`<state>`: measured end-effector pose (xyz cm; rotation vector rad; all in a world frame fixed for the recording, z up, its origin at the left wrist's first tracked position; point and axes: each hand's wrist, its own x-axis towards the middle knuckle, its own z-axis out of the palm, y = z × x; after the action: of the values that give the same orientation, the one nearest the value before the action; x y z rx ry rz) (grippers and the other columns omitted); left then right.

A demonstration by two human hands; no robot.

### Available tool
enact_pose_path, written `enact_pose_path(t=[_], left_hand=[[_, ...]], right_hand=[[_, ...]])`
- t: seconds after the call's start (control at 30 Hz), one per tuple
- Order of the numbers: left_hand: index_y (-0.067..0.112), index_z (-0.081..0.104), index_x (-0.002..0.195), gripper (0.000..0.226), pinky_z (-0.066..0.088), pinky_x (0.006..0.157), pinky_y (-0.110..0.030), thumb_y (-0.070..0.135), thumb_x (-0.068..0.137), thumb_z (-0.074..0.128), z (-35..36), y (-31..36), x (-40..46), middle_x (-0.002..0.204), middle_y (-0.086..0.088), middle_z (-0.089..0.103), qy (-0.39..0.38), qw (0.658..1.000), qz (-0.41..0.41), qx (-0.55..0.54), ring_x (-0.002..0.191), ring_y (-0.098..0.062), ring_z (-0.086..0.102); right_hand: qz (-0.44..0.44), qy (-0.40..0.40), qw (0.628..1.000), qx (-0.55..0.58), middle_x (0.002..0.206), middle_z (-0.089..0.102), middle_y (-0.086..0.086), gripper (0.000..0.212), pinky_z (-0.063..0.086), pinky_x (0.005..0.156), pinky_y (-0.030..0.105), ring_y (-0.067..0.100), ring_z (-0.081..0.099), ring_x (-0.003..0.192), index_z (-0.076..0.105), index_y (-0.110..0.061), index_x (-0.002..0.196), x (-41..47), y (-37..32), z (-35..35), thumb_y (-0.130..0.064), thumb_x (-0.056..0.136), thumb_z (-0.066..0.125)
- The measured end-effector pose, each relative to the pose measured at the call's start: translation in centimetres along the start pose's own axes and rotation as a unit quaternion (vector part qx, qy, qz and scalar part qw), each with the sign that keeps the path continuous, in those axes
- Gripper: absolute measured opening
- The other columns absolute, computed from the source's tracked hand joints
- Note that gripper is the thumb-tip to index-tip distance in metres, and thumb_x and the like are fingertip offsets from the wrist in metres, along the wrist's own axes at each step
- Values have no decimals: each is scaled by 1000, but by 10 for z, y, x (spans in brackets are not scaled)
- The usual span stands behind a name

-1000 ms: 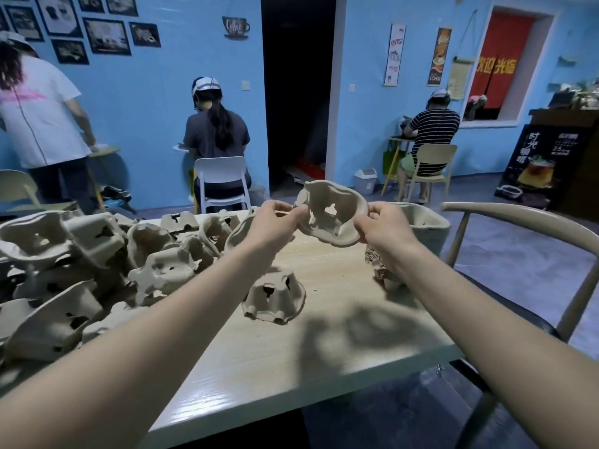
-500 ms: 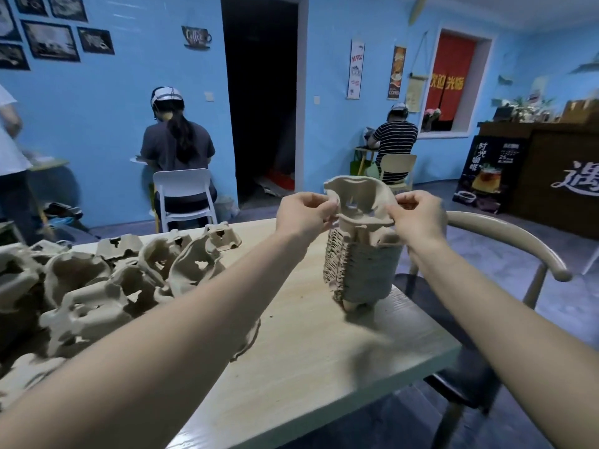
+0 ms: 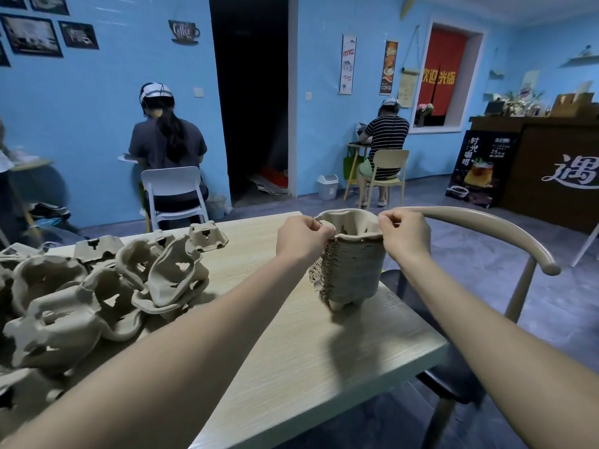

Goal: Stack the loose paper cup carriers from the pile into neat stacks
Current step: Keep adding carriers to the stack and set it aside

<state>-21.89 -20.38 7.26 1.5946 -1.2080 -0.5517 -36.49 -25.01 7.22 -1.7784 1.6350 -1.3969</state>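
Both hands, L (image 3: pixel 304 239) & R (image 3: pixel 405 236), pinching top carrier (image 3: pixel 351 223) rim atop stack (image 3: pixel 351 273).

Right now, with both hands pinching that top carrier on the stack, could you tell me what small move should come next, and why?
Probably press it straight down and let go. The left hand and right hand pinch opposite rims of the top carrier, which already sits over the stack but looks not fully nested. The loose pile waits to the left.

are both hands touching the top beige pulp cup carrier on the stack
Touching. The head view shows the left hand and right hand each pinching the rim of the top beige pulp cup carrier.
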Motion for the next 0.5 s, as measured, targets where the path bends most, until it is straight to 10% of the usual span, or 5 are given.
enact_pose_path(t=[0.33,0.5], left_hand=[[16,54,81,15,41,68,-27,24,85,67,0,-9,-3,81,3,59,15,1000,4,-6,76,-13,53],[14,60,103,18,46,76,-29,25,89,62,-13,-11,-14,97,1,61,1,997,61,53,88,-15,56]], right_hand=[[-49,-72,995,-56,86,64,15,32,41,64,33,25,56,83,66,0,91,-11,11,-1,-19,99,42],[-103,-48,991,-77,119,60,8,29,39,89,33,24,49,115,63,-5,113,-17,1,1,-21,97,45]])
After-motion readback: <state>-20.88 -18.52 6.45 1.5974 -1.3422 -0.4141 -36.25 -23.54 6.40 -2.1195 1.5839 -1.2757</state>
